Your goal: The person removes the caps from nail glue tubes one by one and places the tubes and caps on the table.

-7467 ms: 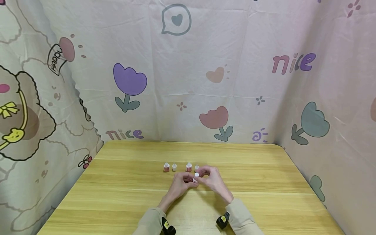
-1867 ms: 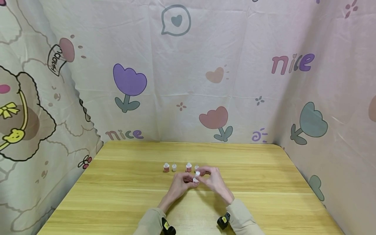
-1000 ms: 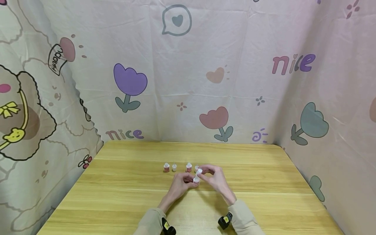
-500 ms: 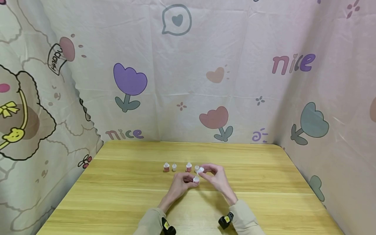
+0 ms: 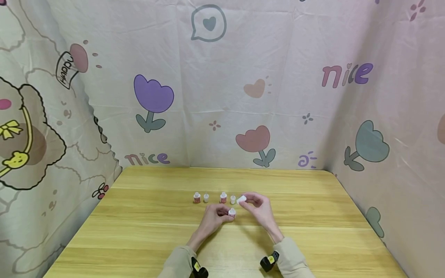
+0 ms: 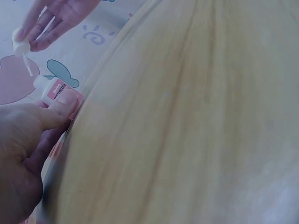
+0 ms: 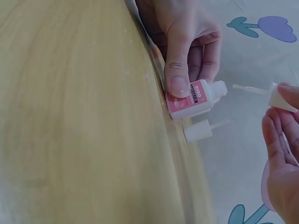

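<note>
My left hand [image 5: 212,221] grips a small white glue bottle [image 5: 231,214] with a pink label, upright on the table, its neck uncovered. In the right wrist view the thumb lies across the label of this glue bottle [image 7: 191,105]. Between its fingertips my right hand [image 5: 260,210] pinches a white brush cap [image 5: 241,199], tilted, beyond and right of the bottle. The cap's thin brush [image 7: 250,89] points toward the bottle neck, with a gap between them. Another brush cap [image 5: 233,199] stands just left of the held one, brush up.
Farther back on the wooden table [image 5: 156,216] stand two more uncapped bottles, a left one [image 5: 197,198] and a right one [image 5: 223,198]. A white brush cap [image 5: 206,198] stands between them. A patterned cloth [image 5: 208,77] hangs behind the table.
My right hand has lifted the brush cap off the bottle, tilted it and drawn it right and away. The left hand keeps its grip on the bottle in the same place.
</note>
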`<state>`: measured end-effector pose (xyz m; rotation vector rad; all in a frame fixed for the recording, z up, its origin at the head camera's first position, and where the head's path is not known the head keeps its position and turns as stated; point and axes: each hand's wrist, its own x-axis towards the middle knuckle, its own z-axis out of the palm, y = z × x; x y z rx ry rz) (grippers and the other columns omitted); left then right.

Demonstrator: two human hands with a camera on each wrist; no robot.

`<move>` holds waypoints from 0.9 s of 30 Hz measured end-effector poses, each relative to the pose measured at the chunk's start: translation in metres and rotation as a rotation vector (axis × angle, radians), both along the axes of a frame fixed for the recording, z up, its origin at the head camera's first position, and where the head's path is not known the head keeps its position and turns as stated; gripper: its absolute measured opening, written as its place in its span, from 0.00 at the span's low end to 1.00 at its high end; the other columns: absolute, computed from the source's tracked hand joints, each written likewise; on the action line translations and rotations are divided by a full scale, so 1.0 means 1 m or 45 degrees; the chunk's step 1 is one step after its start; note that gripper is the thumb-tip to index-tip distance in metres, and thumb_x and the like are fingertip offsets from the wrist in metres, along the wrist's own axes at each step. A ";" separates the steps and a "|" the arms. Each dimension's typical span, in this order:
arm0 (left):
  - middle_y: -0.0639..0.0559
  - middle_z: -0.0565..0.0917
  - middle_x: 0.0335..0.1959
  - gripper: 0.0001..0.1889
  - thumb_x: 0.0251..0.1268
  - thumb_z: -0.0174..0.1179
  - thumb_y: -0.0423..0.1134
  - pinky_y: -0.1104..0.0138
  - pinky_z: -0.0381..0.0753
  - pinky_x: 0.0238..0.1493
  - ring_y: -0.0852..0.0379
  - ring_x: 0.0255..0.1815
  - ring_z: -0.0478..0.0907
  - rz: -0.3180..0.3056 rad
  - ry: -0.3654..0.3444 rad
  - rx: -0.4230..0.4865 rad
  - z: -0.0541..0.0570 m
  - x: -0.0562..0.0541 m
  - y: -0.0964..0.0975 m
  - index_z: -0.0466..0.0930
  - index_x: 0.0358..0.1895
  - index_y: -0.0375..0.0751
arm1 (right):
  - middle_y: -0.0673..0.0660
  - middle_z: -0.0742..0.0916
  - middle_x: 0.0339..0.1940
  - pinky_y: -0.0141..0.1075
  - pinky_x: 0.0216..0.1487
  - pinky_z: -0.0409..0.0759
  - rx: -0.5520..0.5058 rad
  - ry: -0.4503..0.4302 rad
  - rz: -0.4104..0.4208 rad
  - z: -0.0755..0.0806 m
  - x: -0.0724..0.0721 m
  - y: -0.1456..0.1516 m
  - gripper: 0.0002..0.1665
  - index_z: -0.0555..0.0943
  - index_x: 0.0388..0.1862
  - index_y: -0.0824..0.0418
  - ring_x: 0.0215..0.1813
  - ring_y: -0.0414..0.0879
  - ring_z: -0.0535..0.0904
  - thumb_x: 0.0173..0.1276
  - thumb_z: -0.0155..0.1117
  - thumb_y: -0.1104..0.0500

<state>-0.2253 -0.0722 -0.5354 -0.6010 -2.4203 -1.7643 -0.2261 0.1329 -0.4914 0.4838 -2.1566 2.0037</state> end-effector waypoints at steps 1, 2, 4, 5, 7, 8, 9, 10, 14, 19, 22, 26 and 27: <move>0.42 0.91 0.32 0.07 0.51 0.75 0.30 0.70 0.86 0.37 0.49 0.32 0.88 0.001 0.004 -0.001 0.000 0.000 0.000 0.89 0.35 0.38 | 0.72 0.88 0.44 0.26 0.50 0.83 -0.015 -0.015 -0.013 0.000 0.000 0.001 0.21 0.80 0.50 0.79 0.40 0.34 0.86 0.61 0.73 0.69; 0.42 0.91 0.32 0.07 0.51 0.75 0.30 0.71 0.85 0.37 0.50 0.32 0.88 0.002 0.003 -0.006 0.000 0.000 0.000 0.89 0.35 0.38 | 0.71 0.88 0.44 0.26 0.50 0.83 -0.033 -0.026 -0.027 0.000 0.000 0.001 0.21 0.80 0.50 0.79 0.41 0.34 0.85 0.60 0.73 0.69; 0.43 0.91 0.32 0.07 0.51 0.75 0.31 0.72 0.85 0.37 0.54 0.31 0.88 0.008 0.006 -0.022 0.001 0.000 0.000 0.89 0.35 0.39 | 0.66 0.90 0.43 0.26 0.50 0.83 -0.068 -0.052 -0.045 0.000 0.001 0.002 0.20 0.80 0.49 0.78 0.41 0.34 0.86 0.60 0.73 0.69; 0.44 0.91 0.32 0.07 0.52 0.75 0.31 0.73 0.84 0.37 0.56 0.31 0.88 0.008 0.010 -0.030 0.001 0.000 0.000 0.89 0.35 0.39 | 0.63 0.90 0.42 0.26 0.50 0.84 -0.081 -0.059 -0.048 0.000 0.001 0.003 0.20 0.80 0.49 0.78 0.41 0.34 0.86 0.60 0.73 0.70; 0.44 0.91 0.32 0.07 0.52 0.75 0.31 0.73 0.84 0.37 0.59 0.31 0.87 0.005 0.016 -0.039 0.001 0.000 -0.001 0.89 0.35 0.39 | 0.53 0.91 0.40 0.26 0.49 0.84 -0.104 -0.069 -0.045 0.000 0.001 0.004 0.20 0.80 0.50 0.77 0.41 0.34 0.85 0.60 0.73 0.70; 0.45 0.91 0.32 0.07 0.52 0.75 0.31 0.73 0.84 0.37 0.61 0.31 0.87 0.004 0.014 -0.044 0.001 0.000 -0.001 0.89 0.35 0.40 | 0.50 0.91 0.39 0.27 0.49 0.84 -0.114 -0.069 -0.039 0.000 0.001 0.005 0.20 0.80 0.50 0.77 0.40 0.33 0.85 0.60 0.73 0.70; 0.45 0.91 0.32 0.07 0.52 0.75 0.31 0.73 0.84 0.37 0.62 0.31 0.86 0.001 0.016 -0.047 0.001 0.000 -0.001 0.89 0.35 0.40 | 0.47 0.90 0.38 0.26 0.49 0.84 -0.123 -0.070 -0.031 -0.001 0.001 0.006 0.20 0.79 0.50 0.78 0.40 0.33 0.85 0.60 0.72 0.71; 0.45 0.91 0.32 0.07 0.52 0.75 0.31 0.73 0.84 0.37 0.63 0.31 0.86 -0.001 0.014 -0.048 0.001 0.000 -0.001 0.89 0.35 0.40 | 0.44 0.90 0.38 0.27 0.49 0.84 -0.138 -0.070 -0.018 -0.001 0.001 0.007 0.21 0.79 0.51 0.79 0.40 0.33 0.85 0.60 0.71 0.71; 0.44 0.91 0.32 0.07 0.53 0.75 0.31 0.72 0.85 0.37 0.64 0.30 0.86 -0.007 0.015 -0.037 0.001 0.000 -0.001 0.89 0.36 0.39 | 0.43 0.90 0.37 0.27 0.49 0.85 -0.202 -0.083 0.022 -0.003 0.001 0.009 0.23 0.75 0.51 0.84 0.41 0.33 0.85 0.61 0.70 0.72; 0.43 0.91 0.32 0.07 0.52 0.75 0.31 0.72 0.85 0.37 0.57 0.31 0.87 -0.003 -0.002 -0.025 0.001 0.000 -0.001 0.88 0.35 0.39 | 0.43 0.89 0.35 0.29 0.47 0.85 -0.242 -0.139 0.035 -0.004 0.000 0.011 0.24 0.73 0.52 0.85 0.39 0.34 0.86 0.61 0.69 0.73; 0.43 0.91 0.33 0.08 0.52 0.75 0.31 0.70 0.85 0.37 0.51 0.32 0.88 0.005 -0.017 -0.014 0.002 0.001 0.000 0.88 0.35 0.39 | 0.42 0.89 0.35 0.29 0.48 0.85 -0.237 -0.156 0.047 -0.006 0.000 0.013 0.23 0.73 0.52 0.84 0.40 0.34 0.86 0.61 0.69 0.73; 0.41 0.90 0.33 0.08 0.51 0.75 0.30 0.68 0.86 0.36 0.46 0.32 0.88 -0.002 -0.013 0.024 0.002 0.002 0.000 0.88 0.36 0.37 | 0.43 0.89 0.35 0.30 0.49 0.86 -0.226 -0.156 0.077 -0.007 -0.001 0.016 0.20 0.75 0.49 0.81 0.41 0.35 0.86 0.61 0.69 0.74; 0.40 0.90 0.33 0.08 0.51 0.75 0.29 0.68 0.86 0.35 0.45 0.31 0.88 -0.004 -0.012 0.035 0.002 0.002 0.000 0.88 0.36 0.36 | 0.43 0.89 0.36 0.30 0.49 0.86 -0.222 -0.157 0.083 -0.008 -0.001 0.017 0.18 0.76 0.48 0.80 0.41 0.36 0.86 0.61 0.69 0.74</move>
